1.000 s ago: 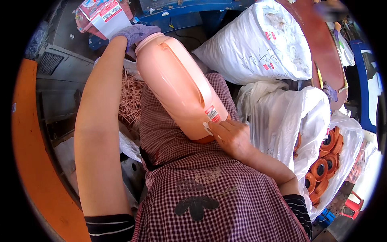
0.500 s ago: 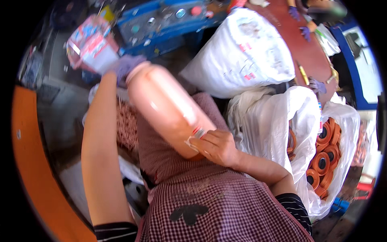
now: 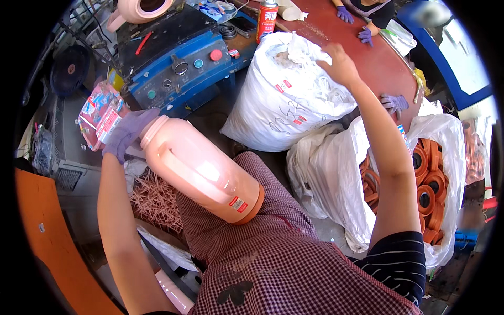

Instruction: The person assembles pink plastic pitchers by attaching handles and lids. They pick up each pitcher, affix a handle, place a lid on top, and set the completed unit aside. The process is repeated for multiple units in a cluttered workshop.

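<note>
My left hand (image 3: 129,131), in a purple glove, is closed round the neck of a pink thermos jug (image 3: 202,168). The jug lies slanted across my lap, its handle side up and its orange base (image 3: 255,206) toward my right. Near that base sits a small red-and-white sticker (image 3: 238,204). My bare right hand (image 3: 340,64) is raised over the mouth of a white sack (image 3: 283,100) stuffed with white scraps; its fingers are apart and I see nothing in them. Beside my left hand is a pink-and-blue packet with a label (image 3: 100,118).
A blue machine (image 3: 181,71) with buttons stands ahead, another pink jug (image 3: 139,11) on top. At right, a plastic bag holds orange rings (image 3: 425,197). Pink strips (image 3: 156,202) fill a container by my left leg. Across the red table (image 3: 367,58) is a co-worker's gloved hand (image 3: 366,35).
My right hand has left the sticker by the jug's base and risen to the right, over the white sack. My left hand keeps its hold on the neck; the jug has shifted slightly down and left.
</note>
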The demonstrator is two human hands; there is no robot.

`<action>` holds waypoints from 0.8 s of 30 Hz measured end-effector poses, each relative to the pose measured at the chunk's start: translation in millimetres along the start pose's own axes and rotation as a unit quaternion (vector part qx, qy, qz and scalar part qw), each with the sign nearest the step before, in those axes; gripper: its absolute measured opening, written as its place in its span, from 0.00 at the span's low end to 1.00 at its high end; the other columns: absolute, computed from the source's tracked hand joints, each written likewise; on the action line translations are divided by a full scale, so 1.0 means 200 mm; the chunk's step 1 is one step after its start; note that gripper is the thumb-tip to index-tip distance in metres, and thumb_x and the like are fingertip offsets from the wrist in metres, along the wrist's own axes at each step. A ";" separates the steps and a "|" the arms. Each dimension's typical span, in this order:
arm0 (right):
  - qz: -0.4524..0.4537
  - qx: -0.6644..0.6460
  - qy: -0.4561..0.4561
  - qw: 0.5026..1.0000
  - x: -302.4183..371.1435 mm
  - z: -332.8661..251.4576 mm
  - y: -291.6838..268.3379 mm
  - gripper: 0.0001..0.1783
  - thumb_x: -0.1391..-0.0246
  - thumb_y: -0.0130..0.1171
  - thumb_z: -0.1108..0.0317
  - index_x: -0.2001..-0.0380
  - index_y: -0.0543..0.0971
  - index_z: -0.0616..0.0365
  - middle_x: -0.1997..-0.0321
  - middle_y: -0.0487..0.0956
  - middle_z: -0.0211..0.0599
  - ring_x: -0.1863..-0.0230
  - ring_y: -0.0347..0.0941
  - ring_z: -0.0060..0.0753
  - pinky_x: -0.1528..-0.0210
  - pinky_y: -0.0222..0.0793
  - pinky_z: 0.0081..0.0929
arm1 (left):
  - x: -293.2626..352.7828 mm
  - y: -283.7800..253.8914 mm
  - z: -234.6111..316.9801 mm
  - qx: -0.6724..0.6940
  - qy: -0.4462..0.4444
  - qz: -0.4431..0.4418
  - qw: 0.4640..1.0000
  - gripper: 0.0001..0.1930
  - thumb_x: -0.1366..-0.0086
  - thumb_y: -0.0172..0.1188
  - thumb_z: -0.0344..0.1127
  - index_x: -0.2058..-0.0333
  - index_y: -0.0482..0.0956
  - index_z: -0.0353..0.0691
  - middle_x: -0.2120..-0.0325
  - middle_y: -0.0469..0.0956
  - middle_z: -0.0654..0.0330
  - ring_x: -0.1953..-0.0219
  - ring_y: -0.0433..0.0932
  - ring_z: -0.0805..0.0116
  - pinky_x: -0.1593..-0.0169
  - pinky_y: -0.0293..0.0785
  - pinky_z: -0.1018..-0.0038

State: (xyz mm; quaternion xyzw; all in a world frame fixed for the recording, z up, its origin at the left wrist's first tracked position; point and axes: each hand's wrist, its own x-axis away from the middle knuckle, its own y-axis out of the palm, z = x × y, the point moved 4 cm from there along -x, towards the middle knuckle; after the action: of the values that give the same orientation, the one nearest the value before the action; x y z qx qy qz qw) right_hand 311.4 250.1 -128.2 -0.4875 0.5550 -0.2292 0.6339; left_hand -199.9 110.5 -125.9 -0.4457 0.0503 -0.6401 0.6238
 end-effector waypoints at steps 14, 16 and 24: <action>-0.190 -0.182 0.153 0.953 0.44 0.27 0.28 0.09 0.50 0.58 0.67 0.67 0.84 0.55 0.62 0.82 0.46 0.56 0.77 0.47 0.50 0.71 0.36 | 0.81 0.06 0.30 -0.211 0.305 0.231 0.899 0.37 0.50 0.67 0.39 0.39 0.69 0.41 0.57 0.75 0.49 0.54 0.75 0.53 0.48 0.69 0.62; -0.162 -0.136 0.112 0.971 0.44 0.20 0.29 0.10 0.51 0.59 0.67 0.65 0.84 0.54 0.60 0.81 0.47 0.52 0.75 0.47 0.47 0.70 0.36 | 0.85 0.17 0.33 -0.246 0.296 0.235 0.893 0.39 0.53 0.69 0.42 0.40 0.69 0.42 0.62 0.73 0.49 0.57 0.75 0.49 0.52 0.71 0.59; -0.124 -0.174 0.079 0.974 0.48 0.24 0.45 0.10 0.48 0.59 0.65 0.69 0.78 0.61 0.61 0.78 0.47 0.57 0.76 0.49 0.53 0.71 0.37 | 0.96 0.41 0.40 -0.239 0.307 0.248 0.888 0.50 0.56 0.73 0.56 0.38 0.62 0.39 0.66 0.75 0.51 0.67 0.80 0.55 0.63 0.76 0.63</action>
State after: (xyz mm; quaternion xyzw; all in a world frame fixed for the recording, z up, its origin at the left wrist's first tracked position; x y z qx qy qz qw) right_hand 360.0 225.6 -257.6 -0.6355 0.5700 -0.2441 0.4601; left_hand -53.6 -30.4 -32.5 -0.3356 0.4991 -0.5382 0.5904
